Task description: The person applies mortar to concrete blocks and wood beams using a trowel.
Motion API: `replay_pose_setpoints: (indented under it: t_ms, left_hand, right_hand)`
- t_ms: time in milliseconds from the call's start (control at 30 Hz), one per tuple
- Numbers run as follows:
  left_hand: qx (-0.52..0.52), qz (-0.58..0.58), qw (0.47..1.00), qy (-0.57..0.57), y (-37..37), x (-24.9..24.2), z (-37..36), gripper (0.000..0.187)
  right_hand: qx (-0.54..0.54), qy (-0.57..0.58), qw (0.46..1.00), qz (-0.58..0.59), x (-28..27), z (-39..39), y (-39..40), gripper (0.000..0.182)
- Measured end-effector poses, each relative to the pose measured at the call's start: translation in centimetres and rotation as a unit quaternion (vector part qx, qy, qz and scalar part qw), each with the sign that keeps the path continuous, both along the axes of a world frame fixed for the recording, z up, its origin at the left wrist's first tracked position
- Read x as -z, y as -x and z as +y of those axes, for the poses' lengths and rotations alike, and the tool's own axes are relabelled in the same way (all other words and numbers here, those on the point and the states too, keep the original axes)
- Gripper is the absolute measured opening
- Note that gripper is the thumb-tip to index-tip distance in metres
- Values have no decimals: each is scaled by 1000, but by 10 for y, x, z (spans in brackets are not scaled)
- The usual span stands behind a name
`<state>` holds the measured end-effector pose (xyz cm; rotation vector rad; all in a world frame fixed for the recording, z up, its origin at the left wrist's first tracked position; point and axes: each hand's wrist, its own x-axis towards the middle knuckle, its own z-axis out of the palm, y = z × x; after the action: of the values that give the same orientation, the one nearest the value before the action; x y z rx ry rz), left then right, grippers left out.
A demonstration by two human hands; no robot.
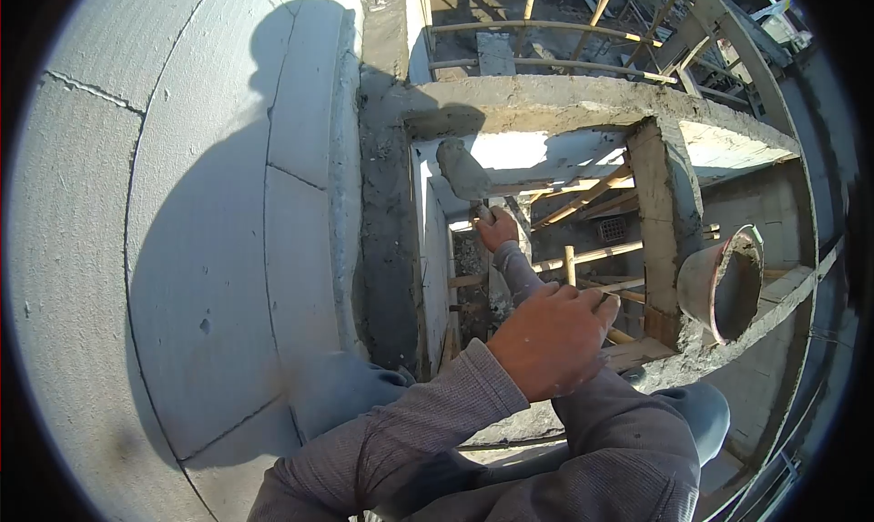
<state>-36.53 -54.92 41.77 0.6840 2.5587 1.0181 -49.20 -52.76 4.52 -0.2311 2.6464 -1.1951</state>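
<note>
My right hand (496, 229) is closed around the handle of a trowel (464, 170), whose blade is coated with grey mortar. It reaches out over the framed opening, beside the inner wall. My left hand (553, 342) crosses over my right forearm and lies on the sleeve (517, 274). Its fingers are partly stretched, and no tool shows in it. Right of my hands, a bucket (701, 281) with mortar-smeared inner walls sits on the concrete ledge.
A pale block wall (209, 276) fills the left side, with my shadow on it. Wet grey mortar (387, 203) runs along its edge. Concrete beams (583, 99) and an upright post (663, 222) frame openings. Below are bamboo poles (592, 256) and a crate (613, 228).
</note>
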Motion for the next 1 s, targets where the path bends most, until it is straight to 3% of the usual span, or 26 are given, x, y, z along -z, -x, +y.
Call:
replay_pose_setpoints:
  t_ms: [33,167,200,267,300,667,800,1000]
  left_hand:
    - [12,7,1000,14,0,2,-3,68]
    - [9,42,998,42,2,-10,-20,65]
    - [-24,53,998,1,-1,-16,-22,64]
    - [-58,65,995,-40,-5,-21,-27,63]
    - [-55,60,994,-69,-7,-22,-30,62]
    - [-106,92,981,-134,5,-35,-51,65]
    - [-119,81,978,-151,9,-32,-56,62]
    - [-133,82,977,-146,12,-33,-63,62]
  right_hand:
    - [-42,-77,993,-85,-3,-2,7,58]
    - [-69,-125,980,-138,4,-26,19,62]
    - [-71,-129,980,-137,19,-31,19,62]
    - [-50,-111,991,-47,60,-43,22,45]
    - [-50,-111,992,-45,60,-49,26,45]
    - [-94,-74,981,-154,100,-97,73,43]
    - [-124,-115,967,-188,71,-107,82,52]
    - [-73,-67,975,-198,78,-129,106,39]
